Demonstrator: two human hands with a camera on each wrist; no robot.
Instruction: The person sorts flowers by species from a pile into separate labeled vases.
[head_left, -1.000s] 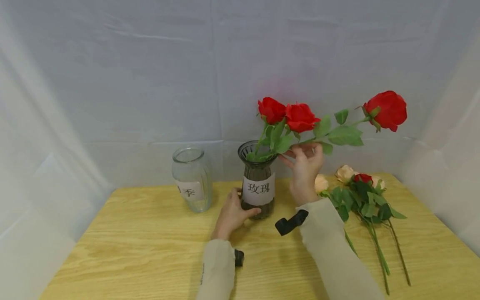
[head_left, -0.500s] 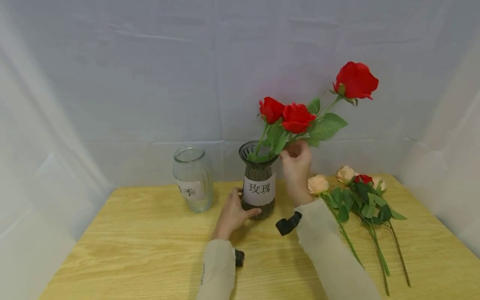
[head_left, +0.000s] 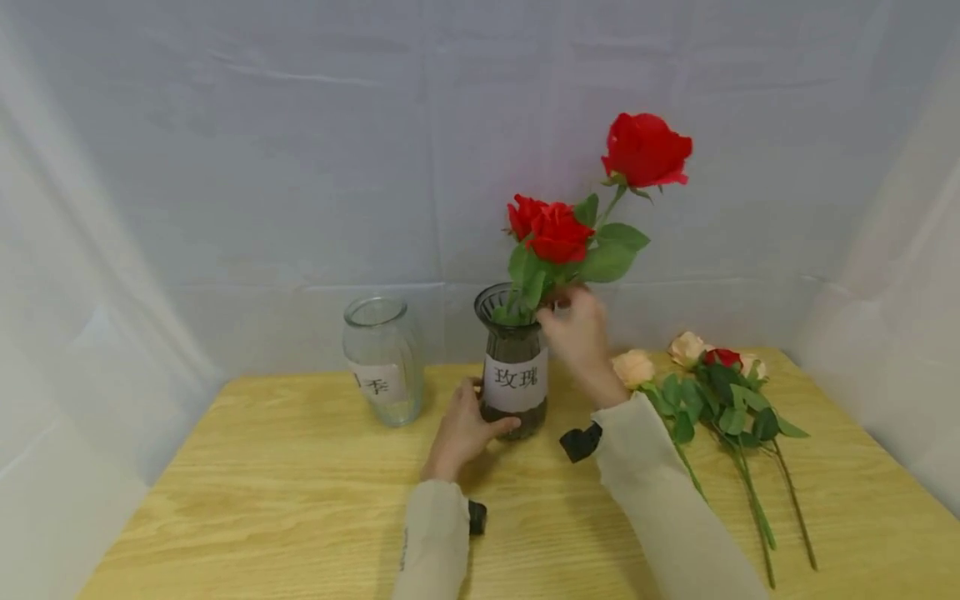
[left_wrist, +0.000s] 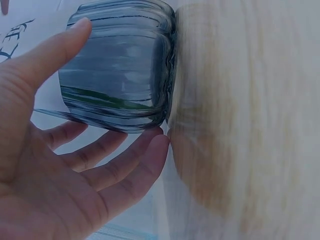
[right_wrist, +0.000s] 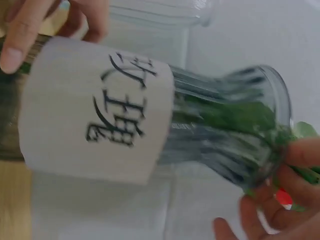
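Note:
A grey-tinted glass vase (head_left: 516,343) with a white paper label (head_left: 516,380) stands upright on the table. My left hand (head_left: 459,435) holds its base from the left, thumb across the front and fingers behind. Green stems (left_wrist: 107,98) show through its glass in the left wrist view. Two red roses (head_left: 559,233) lean in the vase. By the right side of the rim (right_wrist: 280,95), my right hand (head_left: 581,337) pinches the stem of a taller, larger red rose (head_left: 647,150). Leaves and fingers hide where this stem's lower end sits.
Left of the grey vase is a clear glass vase (head_left: 384,350), labelled and without flowers. Several peach roses (head_left: 633,368) and a red rose (head_left: 723,357) lie at the table's right, their stems pointing toward the front. A white cloth (head_left: 300,183) hangs behind the wooden table (head_left: 300,483).
The large rose has swung from leaning far right to more upright, its bloom moving left and up. My right hand has shifted left along with it. The left hand stays on the vase.

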